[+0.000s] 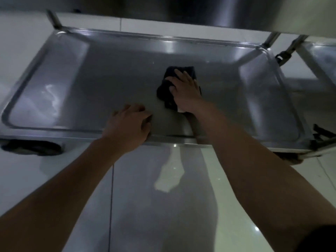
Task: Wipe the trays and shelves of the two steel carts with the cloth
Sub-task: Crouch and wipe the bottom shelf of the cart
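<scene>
The bottom steel shelf [54,84] of a cart fills the upper half of the head view, seen from above. A dark cloth [164,91] lies crumpled near the shelf's middle. My right hand [183,90] presses flat on the cloth, fingers spread, pinning it to the steel. My left hand [131,124] rests on the shelf's near rim, fingers curled over the edge, holding nothing else. The underside of the cart's upper shelf [200,11] hangs across the top of the view.
A second steel cart's shelf [323,59] shows at the right edge, beside upright posts [271,40]. A black caster wheel [31,147] sits under the near left corner. Glossy white floor tiles [163,206] lie below the shelf.
</scene>
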`<state>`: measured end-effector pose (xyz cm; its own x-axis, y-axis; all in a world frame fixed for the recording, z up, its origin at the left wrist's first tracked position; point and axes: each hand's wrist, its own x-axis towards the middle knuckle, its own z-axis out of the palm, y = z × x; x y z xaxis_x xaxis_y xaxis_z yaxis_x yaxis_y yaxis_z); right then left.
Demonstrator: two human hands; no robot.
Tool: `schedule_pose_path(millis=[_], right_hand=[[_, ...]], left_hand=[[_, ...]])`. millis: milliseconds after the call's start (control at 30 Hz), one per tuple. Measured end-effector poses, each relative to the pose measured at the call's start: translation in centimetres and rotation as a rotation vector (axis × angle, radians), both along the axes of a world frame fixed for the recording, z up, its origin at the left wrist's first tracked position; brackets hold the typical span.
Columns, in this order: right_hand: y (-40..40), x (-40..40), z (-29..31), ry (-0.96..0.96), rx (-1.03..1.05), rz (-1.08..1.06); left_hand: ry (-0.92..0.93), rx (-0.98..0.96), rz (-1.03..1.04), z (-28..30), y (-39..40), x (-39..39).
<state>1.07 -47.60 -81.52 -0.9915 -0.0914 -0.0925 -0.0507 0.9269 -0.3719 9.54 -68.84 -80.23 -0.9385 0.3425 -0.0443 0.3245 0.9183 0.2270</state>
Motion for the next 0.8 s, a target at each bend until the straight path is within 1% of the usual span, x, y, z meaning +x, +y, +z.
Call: schedule_pose_path(millis=[100,167,300,400,467,567,667,800], right_hand=[[-4.9,-1.1,0.1,-0.005,-0.037,0.124],[-6.4,-1.7,0.1,-0.003,-0.054,0.157],[-6.7,-2.2,-0.2,0.012,-0.094,0.149],[-6.0,-1.7,-0.6,0.05,-0.113,0.101],[-4.8,-1.3,-0.7,0.067,-0.118,0.066],[-1.9,-1.2,-0.5,0.056,-0.117,0.045],[2.3,-1.2,-0.5,0.05,-0.113,0.004],[10.0,-0.6,-0.5,0.087,-0.107,-0.166]], left_hand=[[-0.014,-0.021,-0.046,-0.1,-1.0,0.2],[-0.012,-0.024,-0.042,0.0,-1.5,0.2],[-0.043,-0.042,-0.039,0.6,-1.7,0.1],[-0.119,-0.041,0.003,1.0,-1.1,-0.5],[-0.143,-0.029,0.051,1.5,-0.3,-1.0],[-0.078,-0.071,0.085,2.3,2.5,-1.4],[-0.031,-0.046,0.017,2.8,7.5,-1.3],[-0.009,-0.058,-0.104,2.0,14.4,-1.3]])
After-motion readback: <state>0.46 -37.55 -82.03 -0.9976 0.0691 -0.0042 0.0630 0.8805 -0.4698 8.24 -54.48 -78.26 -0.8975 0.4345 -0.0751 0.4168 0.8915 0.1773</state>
